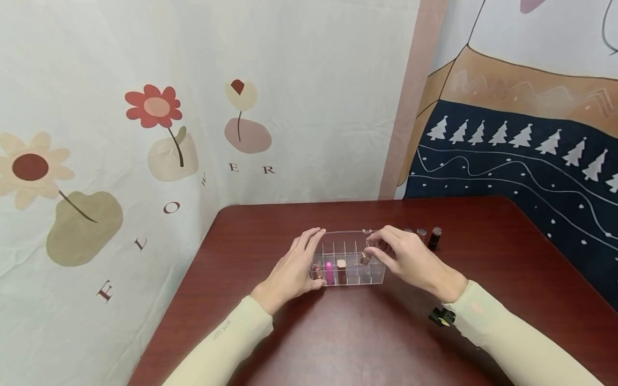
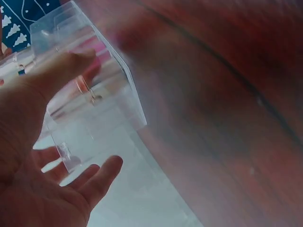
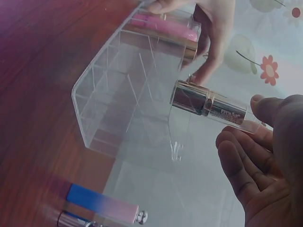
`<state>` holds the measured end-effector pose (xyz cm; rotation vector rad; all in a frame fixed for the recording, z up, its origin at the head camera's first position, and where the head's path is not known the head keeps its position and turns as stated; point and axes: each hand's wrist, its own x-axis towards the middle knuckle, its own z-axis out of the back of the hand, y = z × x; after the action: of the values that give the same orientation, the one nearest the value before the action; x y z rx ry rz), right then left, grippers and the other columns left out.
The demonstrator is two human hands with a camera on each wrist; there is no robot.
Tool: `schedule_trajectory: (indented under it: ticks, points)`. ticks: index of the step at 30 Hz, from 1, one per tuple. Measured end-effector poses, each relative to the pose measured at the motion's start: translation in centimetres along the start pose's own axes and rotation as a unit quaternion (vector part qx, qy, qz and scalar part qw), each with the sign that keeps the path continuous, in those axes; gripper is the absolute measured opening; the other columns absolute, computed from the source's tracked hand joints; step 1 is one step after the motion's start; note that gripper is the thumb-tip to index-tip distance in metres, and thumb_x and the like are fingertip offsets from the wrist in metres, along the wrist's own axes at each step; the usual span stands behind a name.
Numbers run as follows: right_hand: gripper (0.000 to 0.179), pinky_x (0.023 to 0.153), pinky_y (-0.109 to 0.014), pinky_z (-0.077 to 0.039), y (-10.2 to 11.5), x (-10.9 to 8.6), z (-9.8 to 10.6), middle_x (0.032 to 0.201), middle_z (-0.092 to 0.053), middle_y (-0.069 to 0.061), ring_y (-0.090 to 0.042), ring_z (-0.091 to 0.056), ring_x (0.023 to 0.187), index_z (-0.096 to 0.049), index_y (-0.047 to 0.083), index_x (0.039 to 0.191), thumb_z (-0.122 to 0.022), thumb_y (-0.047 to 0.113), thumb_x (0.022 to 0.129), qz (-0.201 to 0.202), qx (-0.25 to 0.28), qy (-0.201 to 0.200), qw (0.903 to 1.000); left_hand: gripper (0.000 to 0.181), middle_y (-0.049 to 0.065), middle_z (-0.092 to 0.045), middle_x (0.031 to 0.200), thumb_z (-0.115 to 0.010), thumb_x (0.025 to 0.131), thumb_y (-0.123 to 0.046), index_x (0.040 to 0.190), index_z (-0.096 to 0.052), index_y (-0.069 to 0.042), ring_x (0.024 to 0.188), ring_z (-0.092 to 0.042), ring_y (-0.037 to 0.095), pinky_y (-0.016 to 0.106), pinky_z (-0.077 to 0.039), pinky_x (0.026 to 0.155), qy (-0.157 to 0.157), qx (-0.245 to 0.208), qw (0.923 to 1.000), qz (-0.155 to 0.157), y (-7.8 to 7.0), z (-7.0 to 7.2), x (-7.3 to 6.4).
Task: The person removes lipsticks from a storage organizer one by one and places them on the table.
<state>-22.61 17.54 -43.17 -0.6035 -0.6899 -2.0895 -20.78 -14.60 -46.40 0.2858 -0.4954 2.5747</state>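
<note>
A clear compartmented lipstick organizer (image 1: 377, 277) stands on the table. My left hand (image 1: 292, 268) holds its left end, thumb at the front and fingers reaching behind. Toward that end sit a reddish tube (image 1: 317, 270), a bright pink lipstick (image 1: 329, 273) and a dark one with a pale top (image 1: 341, 272). Between thumb and fingertips, my right hand (image 1: 412, 261) pinches the clear end of a lipstick tube (image 3: 213, 106). Its dark, gold-trimmed end points toward the compartments on the right side, at the organizer's opening; how deep it reaches cannot be told.
Behind my right hand, a black lipstick with a clear top (image 1: 435, 238) stands beside others partly hidden. The right wrist view shows a blue-to-pink lipstick (image 3: 102, 203) and a silvery one (image 3: 73, 219) there. Printed cloth (image 1: 314, 134) hangs behind the brown table (image 1: 232, 236).
</note>
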Motion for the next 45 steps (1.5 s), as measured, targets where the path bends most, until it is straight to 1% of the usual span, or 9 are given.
schedule_trajectory:
  ticks: [6, 10, 12, 17, 24, 28, 31, 37, 45]
  points:
    - [0.032, 0.069, -0.022, -0.061, -0.2, -0.4, 0.9, 0.103, -0.075, 0.003, -0.009, -0.065, 0.082, -0.080, 0.010, 0.124, -0.097, 0.012, 0.096, -0.011, -0.007, -0.005, 0.9999, 0.140, 0.018, -0.041, 0.184, -0.112, 0.078, -0.041, 0.184, -0.028, -0.007, 0.169, -0.046, 0.046, 0.054, -0.058, 0.126, 0.014, 0.066, 0.9970, -0.038, 0.5, 0.0, 0.1]
    - [0.032, 0.073, -0.013, -0.055, -0.4, -0.5, 1.4, 0.103, -0.075, 0.004, -0.010, -0.066, 0.082, -0.080, 0.010, 0.123, -0.097, 0.011, 0.096, -0.016, -0.015, -0.010, 0.9997, 0.143, 0.018, -0.040, 0.185, -0.110, 0.079, -0.051, 0.185, -0.024, -0.007, 0.172, -0.042, 0.048, 0.059, -0.054, 0.130, 0.020, 0.086, 0.9953, -0.040, 0.7, 0.0, 0.3]
    - [0.033, 0.075, -0.011, -0.054, -0.5, -0.5, 1.7, 0.103, -0.075, 0.004, -0.008, -0.065, 0.082, -0.080, 0.010, 0.122, -0.098, 0.010, 0.094, -0.015, -0.018, -0.014, 0.9996, 0.142, 0.018, -0.042, 0.184, -0.109, 0.079, -0.052, 0.184, -0.025, -0.007, 0.172, -0.041, 0.047, 0.060, -0.054, 0.130, 0.023, 0.085, 0.9954, -0.038, 0.8, 0.0, 0.5]
    - [0.036, 0.074, -0.014, -0.058, -1.0, -0.5, 2.5, 0.103, -0.077, 0.004, -0.003, -0.064, 0.083, -0.080, 0.008, 0.120, -0.099, 0.005, 0.090, -0.009, -0.021, -0.032, 0.9992, 0.138, 0.019, -0.048, 0.177, -0.110, 0.079, -0.051, 0.181, -0.030, -0.006, 0.171, -0.044, 0.047, 0.057, -0.050, 0.134, 0.024, 0.080, 0.9958, -0.038, 1.0, 0.2, 0.8]
    - [0.039, 0.074, -0.015, -0.058, -1.6, -0.5, 3.4, 0.102, -0.078, 0.003, -0.005, -0.068, 0.083, -0.080, 0.006, 0.122, -0.100, 0.002, 0.089, -0.006, -0.033, -0.040, 0.9986, 0.135, 0.021, -0.050, 0.173, -0.111, 0.077, -0.048, 0.179, -0.033, -0.006, 0.165, -0.048, 0.045, 0.054, -0.046, 0.138, 0.019, 0.050, 0.9979, -0.037, 1.1, 0.4, 1.0]
    - [0.040, 0.077, -0.011, -0.057, -1.9, -0.7, 3.8, 0.105, -0.080, 0.001, -0.006, -0.069, 0.084, -0.080, 0.005, 0.122, -0.100, 0.003, 0.089, -0.017, -0.046, -0.042, 0.9979, 0.134, 0.020, -0.048, 0.175, -0.112, 0.078, -0.046, 0.179, -0.033, -0.008, 0.167, -0.046, 0.046, 0.057, -0.047, 0.137, 0.023, 0.035, 0.9987, -0.029, 1.0, 0.3, 1.0]
    - [0.038, 0.078, -0.011, -0.057, -2.2, -1.0, 4.0, 0.108, -0.081, -0.001, -0.006, -0.070, 0.084, -0.080, 0.005, 0.121, -0.099, 0.001, 0.089, -0.027, -0.051, -0.040, 0.9976, 0.134, 0.020, -0.047, 0.176, -0.112, 0.077, -0.043, 0.179, -0.033, -0.009, 0.168, -0.045, 0.046, 0.058, -0.051, 0.133, 0.025, 0.027, 0.9992, -0.018, 0.8, 0.2, 1.0]
    - [0.036, 0.075, -0.011, -0.055, -2.5, -1.4, 4.2, 0.107, -0.082, 0.002, -0.005, -0.070, 0.083, -0.080, 0.007, 0.124, -0.096, 0.000, 0.093, -0.052, -0.041, -0.025, 0.9975, 0.135, 0.019, -0.045, 0.178, -0.113, 0.076, -0.039, 0.180, -0.031, -0.010, 0.167, -0.045, 0.047, 0.059, -0.054, 0.131, 0.025, 0.017, 0.9995, -0.001, 0.4, 0.0, 1.0]
    - [0.035, 0.071, -0.025, -0.063, -3.1, -1.9, 4.1, 0.108, -0.081, -0.002, -0.006, -0.067, 0.082, -0.080, 0.007, 0.124, -0.096, 0.001, 0.094, -0.085, -0.052, -0.007, 0.9950, 0.136, 0.016, -0.044, 0.179, -0.113, 0.076, -0.040, 0.180, -0.031, -0.011, 0.164, -0.048, 0.047, 0.057, -0.055, 0.130, 0.023, 0.015, 0.9996, 0.000, 0.4, -0.3, 0.8]
